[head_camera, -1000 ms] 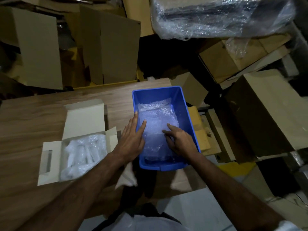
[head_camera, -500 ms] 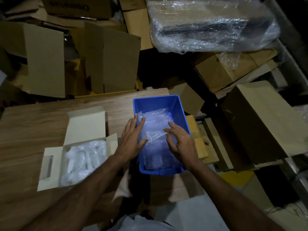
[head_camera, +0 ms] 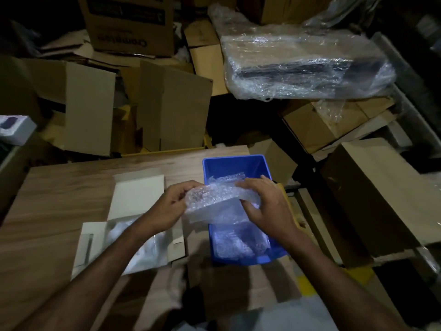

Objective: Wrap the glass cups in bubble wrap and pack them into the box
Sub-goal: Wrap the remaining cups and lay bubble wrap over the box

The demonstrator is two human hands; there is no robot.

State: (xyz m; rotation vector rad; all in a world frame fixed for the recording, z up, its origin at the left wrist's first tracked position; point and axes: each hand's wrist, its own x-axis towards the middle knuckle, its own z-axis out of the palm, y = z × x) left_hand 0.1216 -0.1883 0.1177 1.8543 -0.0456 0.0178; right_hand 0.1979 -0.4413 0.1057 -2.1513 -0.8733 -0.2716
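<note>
Bubble wrap sheet (head_camera: pixel 214 199) is up off the blue bin (head_camera: pixel 232 163), held above its near-left rim, left hand (head_camera: pixel 170 206) pinching one end, right hand (head_camera: pixel 267 206) gripping the other. More wrap lies in the bin's bottom. White box (head_camera: pixel 138 197) sits open just left on the wooden table (head_camera: pixel 59 187), wrapped bundles inside

The table (head_camera: pixel 71 194) is wood with a matt grain. The bin (head_camera: pixel 235 164) is smooth blue plastic. The bubble wrap (head_camera: pixel 214 199) is clear, bumpy, shiny plastic. The small box (head_camera: pixel 139 194) is plain white card. Big boxes (head_camera: pixel 181 111) behind are dull brown cardboard.
</note>
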